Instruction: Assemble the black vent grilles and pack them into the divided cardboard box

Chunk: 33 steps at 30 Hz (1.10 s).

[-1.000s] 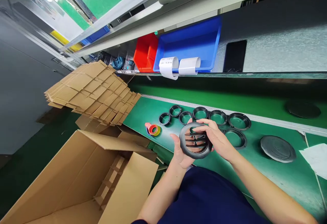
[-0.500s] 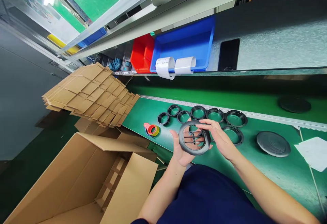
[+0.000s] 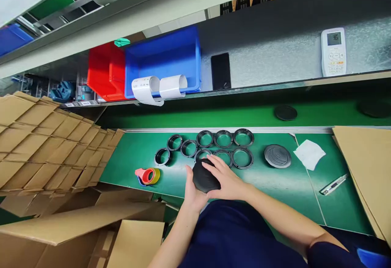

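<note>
Low over the front of the green bench, both my hands are around a round black air vent point(image 3: 205, 179). Its face now looks dark and solid. My left hand point(image 3: 194, 194) cups it from the left and below, thumb up along its side. From the right, my right hand point(image 3: 227, 180) has its fingers bent over the top of the vent. Just behind my hands, several black rings point(image 3: 252, 138) lie in two rows on the bench. Another round vent point(image 3: 277, 156), its slats closed, lies to the right.
A red tape dispenser point(image 3: 148, 176) lies left on the bench. Cardboard dividers point(image 3: 58, 146) and an open carton point(image 3: 137, 243) stand left. Rightward are white paper point(image 3: 309, 154), a utility knife point(image 3: 334, 185) and cardboard point(image 3: 366, 170). A shelf above holds a blue bin point(image 3: 165, 58) and a phone point(image 3: 220, 71).
The vent's slats stood open with gaps between them; now its face appears closed. My right hand has moved from its rim to over the top. My view has swung right.
</note>
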Motion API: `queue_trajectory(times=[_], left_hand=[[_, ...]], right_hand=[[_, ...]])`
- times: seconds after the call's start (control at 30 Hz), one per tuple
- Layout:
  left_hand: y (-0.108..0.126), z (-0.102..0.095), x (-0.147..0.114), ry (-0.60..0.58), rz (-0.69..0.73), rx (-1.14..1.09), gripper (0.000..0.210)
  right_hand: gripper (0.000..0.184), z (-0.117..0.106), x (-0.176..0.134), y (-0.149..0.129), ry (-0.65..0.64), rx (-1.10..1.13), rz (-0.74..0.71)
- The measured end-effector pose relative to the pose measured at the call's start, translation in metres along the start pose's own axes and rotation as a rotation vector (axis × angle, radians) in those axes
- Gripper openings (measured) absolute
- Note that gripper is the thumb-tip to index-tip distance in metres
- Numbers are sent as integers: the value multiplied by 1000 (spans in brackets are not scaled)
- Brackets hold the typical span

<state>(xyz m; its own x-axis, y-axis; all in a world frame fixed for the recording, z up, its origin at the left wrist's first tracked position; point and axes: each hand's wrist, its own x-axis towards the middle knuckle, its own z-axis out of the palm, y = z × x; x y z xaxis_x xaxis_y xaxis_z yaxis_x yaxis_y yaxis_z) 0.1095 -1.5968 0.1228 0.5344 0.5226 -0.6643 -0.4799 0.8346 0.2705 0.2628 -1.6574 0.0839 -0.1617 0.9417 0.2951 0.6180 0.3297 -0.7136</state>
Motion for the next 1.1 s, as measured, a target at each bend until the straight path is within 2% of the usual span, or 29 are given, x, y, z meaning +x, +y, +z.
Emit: queue_trajectory(times=[0.07,0.17,0.23,0.33,0.47,0.67,0.77,0.87,0.93,1.03,1.1], left_hand=[[0,8,0,-19,-21,-21,68],[4,20,-1,-86,-54,-28,65],[6,25,-1,-119,-69,-17,63],[5,27,0,-114,-69,59,68],[3,30,2,-103,-84,137,72],[4,40,9,-246,-171,113,84],[4,43,12,-265,-220,79,88],[7,44,15,-212,-246,34,86],[11,41,18,-137,-214,22,79],[14,32,23,14,-139,49,66],[11,23,28,95,-146,91,62]], right_hand=[[91,-6,-2,3,42,56,24],[49,-18,-1,7,103,95,67],[41,-26,3,9,90,133,84],[42,-34,11,10,64,233,97],[51,-38,17,10,96,350,125],[55,-44,17,10,170,417,219],[57,-48,18,12,174,437,246],[61,-48,15,14,250,440,265],[62,-42,11,14,272,351,207],[63,-25,0,13,112,137,34],[64,-13,-8,13,-13,60,-2]])
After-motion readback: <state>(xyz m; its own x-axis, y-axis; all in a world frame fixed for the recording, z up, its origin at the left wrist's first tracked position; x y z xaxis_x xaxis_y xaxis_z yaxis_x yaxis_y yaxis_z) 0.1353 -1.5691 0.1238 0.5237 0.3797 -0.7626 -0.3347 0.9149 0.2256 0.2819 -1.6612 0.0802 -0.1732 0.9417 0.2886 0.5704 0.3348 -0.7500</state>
